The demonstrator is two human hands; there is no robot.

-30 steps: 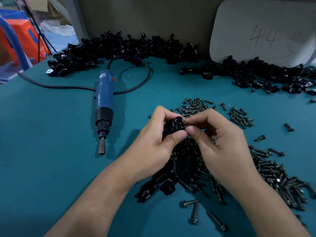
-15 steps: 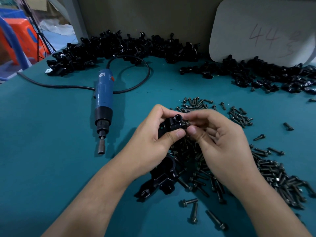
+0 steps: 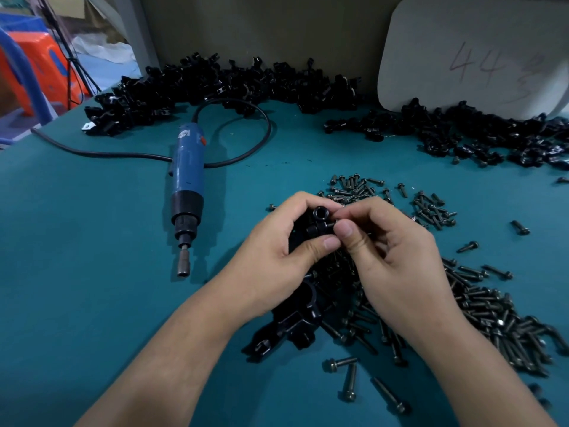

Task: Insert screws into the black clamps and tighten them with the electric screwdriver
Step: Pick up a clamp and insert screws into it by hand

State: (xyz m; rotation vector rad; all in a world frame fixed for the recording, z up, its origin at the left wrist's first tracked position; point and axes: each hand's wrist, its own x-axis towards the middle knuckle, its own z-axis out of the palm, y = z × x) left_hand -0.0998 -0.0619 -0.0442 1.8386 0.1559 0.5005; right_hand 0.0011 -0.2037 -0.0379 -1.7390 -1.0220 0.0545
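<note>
Lying nearest, loose screws (image 3: pixel 349 383) and spare clamps (image 3: pixel 295 328) on teal table (image 3: pixel 92 272), left hand (image 3: pixel 277 260) gripping black clamp (image 3: pixel 318 224) above them, right hand (image 3: pixel 397 266) pinching screw (image 3: pixel 335 222) at its side, electric screwdriver (image 3: pixel 187 180) lying left, clamp heaps (image 3: pixel 215 87) and white board (image 3: pixel 462 57) along far wall (image 3: pixel 277 26)

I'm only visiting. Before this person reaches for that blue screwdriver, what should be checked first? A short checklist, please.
1. Clamp held steady: ok, the left hand grips the black clamp.
2. Screw seated: cannot tell, the right hand pinches the screw at the clamp's side, hiding its depth.
3. Electric screwdriver reachable: ok, lying on the table left of the hands.
4. Hand free for it: not ok, both busy.
5. Cord clear of the work: ok.
</note>
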